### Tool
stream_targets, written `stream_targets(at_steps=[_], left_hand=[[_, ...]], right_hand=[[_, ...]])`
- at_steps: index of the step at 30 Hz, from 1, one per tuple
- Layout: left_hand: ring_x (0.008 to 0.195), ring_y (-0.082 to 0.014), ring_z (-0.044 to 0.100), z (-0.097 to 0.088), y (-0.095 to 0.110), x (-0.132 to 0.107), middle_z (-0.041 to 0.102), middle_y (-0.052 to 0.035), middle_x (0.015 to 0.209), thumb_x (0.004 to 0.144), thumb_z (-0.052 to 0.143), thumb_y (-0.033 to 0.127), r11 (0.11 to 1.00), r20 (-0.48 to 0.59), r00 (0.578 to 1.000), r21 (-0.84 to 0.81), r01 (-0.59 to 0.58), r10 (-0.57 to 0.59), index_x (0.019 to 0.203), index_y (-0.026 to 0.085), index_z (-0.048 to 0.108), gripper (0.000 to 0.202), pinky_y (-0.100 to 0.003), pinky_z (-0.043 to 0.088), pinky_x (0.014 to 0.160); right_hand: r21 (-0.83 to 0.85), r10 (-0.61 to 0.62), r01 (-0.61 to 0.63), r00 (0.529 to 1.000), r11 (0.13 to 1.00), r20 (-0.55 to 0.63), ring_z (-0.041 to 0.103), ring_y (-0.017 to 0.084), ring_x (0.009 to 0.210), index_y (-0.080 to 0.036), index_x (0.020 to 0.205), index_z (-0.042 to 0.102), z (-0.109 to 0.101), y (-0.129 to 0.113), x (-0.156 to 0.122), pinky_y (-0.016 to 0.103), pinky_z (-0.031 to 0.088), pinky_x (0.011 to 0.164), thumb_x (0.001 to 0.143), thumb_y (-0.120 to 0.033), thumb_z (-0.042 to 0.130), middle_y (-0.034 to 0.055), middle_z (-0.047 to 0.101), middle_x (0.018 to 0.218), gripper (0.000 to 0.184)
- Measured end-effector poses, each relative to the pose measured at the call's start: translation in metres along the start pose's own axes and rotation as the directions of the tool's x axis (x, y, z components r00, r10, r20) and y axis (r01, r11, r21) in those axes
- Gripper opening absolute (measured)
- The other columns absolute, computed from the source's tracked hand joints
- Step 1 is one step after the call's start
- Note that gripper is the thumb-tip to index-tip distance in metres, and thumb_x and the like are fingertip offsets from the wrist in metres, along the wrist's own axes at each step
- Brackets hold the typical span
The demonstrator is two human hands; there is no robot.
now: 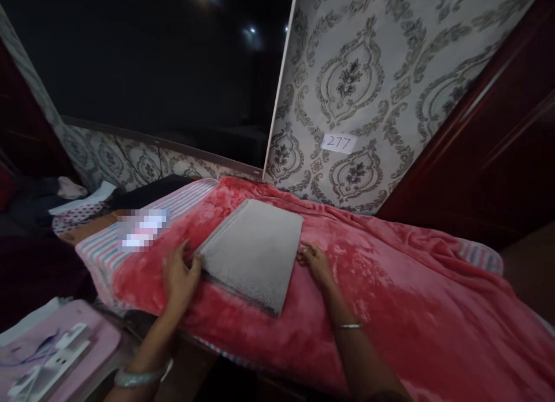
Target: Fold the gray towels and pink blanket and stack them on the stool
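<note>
A grey cloth (255, 246), folded into a flat, layered rectangle, lies on a red plush blanket (373, 269). My left hand (180, 275) is at the cloth's left corner, thumb against the edge, with a gap between thumb and fingers. On the opposite side, my right hand (315, 263) has its fingers curled at the right edge, seemingly pinching it; the fingertips are partly hidden. Each wrist wears a bangle.
Striped fabric (104, 246) shows at the blanket's left, bearing a blurred-out item (143, 229). A white power strip (56, 361) rests on a pink stool (104, 332) at lower left. Behind stand a large dark screen (151, 66) and a patterned wall with a "277" label (339, 143).
</note>
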State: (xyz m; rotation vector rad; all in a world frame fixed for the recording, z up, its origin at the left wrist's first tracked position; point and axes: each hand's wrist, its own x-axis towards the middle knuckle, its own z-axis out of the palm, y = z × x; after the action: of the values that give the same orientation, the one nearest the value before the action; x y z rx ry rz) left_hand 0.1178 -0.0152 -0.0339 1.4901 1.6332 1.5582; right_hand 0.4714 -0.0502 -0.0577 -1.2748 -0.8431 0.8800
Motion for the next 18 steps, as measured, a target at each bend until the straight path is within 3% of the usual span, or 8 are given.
stream_targets(at_steps=[2,4,10,12,15,18], left_hand=[[0.105,-0.0305,0.063,-0.005,-0.002,0.005,0.066,-0.017,0.121,0.073,0.06,0.048,0.995,0.039,0.999,0.1,-0.019,0.015,0.123,0.012,0.062,0.062,-0.048,0.052,0.095],[0.101,-0.0315,0.064,-0.009,-0.002,0.009,0.067,-0.0178,0.118,0.073,0.061,0.051,0.994,0.118,0.992,0.1,0.036,-0.048,0.126,0.012,0.06,0.066,-0.049,0.053,0.093],[0.11,-0.0296,0.063,-0.015,0.009,0.009,0.068,-0.0133,0.116,0.07,0.069,0.039,0.957,0.174,0.961,-0.161,0.242,-0.214,0.116,0.016,0.065,0.052,-0.045,0.051,0.101],[0.112,-0.0262,0.063,-0.015,0.015,0.001,0.067,-0.0101,0.117,0.07,0.068,0.031,0.872,0.14,0.935,-0.338,0.354,-0.326,0.114,0.018,0.064,0.046,-0.042,0.05,0.104],[0.11,-0.0189,0.064,-0.015,0.027,-0.026,0.066,-0.0036,0.117,0.071,0.063,0.019,0.681,0.043,0.875,-0.611,0.404,-0.482,0.111,0.023,0.061,0.041,-0.037,0.048,0.108],[0.107,-0.0162,0.066,-0.016,0.04,-0.063,0.069,-0.0013,0.103,0.072,0.062,0.011,0.492,0.169,0.821,-0.729,0.476,-0.545,0.096,0.023,0.063,0.027,-0.035,0.048,0.109]], right_hand=[[-0.048,0.017,-0.016,1.0,0.999,0.015,0.062,0.014,0.055,-0.018,0.115,0.06,0.004,-0.004,-0.004,0.026,0.051,0.053,0.063,-0.045,0.07,-0.0028,0.064,0.066,0.058],[-0.097,0.084,-0.081,0.996,0.992,0.03,0.062,0.015,0.052,-0.02,0.131,0.053,0.008,-0.008,-0.01,0.026,0.05,0.049,0.068,-0.043,0.069,-0.0047,0.063,0.066,0.069],[-0.071,0.221,-0.214,0.969,0.974,0.114,0.063,0.018,0.054,-0.026,0.152,0.03,0.022,-0.012,-0.044,0.031,0.054,0.051,0.071,-0.036,0.072,-0.0062,0.063,0.065,0.091],[0.025,0.258,-0.266,0.95,0.964,0.177,0.066,0.02,0.06,-0.03,0.151,0.03,0.026,-0.009,-0.058,0.033,0.056,0.055,0.07,-0.038,0.074,-0.0032,0.069,0.075,0.092],[0.166,0.318,-0.361,0.918,0.918,0.236,0.071,0.022,0.074,-0.031,0.133,0.048,0.035,-0.002,-0.078,0.037,0.059,0.066,0.07,-0.041,0.075,0.0023,0.074,0.097,0.07],[0.242,0.293,-0.357,0.919,0.902,0.264,0.071,0.027,0.095,-0.025,0.113,0.061,0.047,0.002,-0.091,0.041,0.059,0.077,0.07,-0.044,0.074,0.0082,0.074,0.112,0.049]])
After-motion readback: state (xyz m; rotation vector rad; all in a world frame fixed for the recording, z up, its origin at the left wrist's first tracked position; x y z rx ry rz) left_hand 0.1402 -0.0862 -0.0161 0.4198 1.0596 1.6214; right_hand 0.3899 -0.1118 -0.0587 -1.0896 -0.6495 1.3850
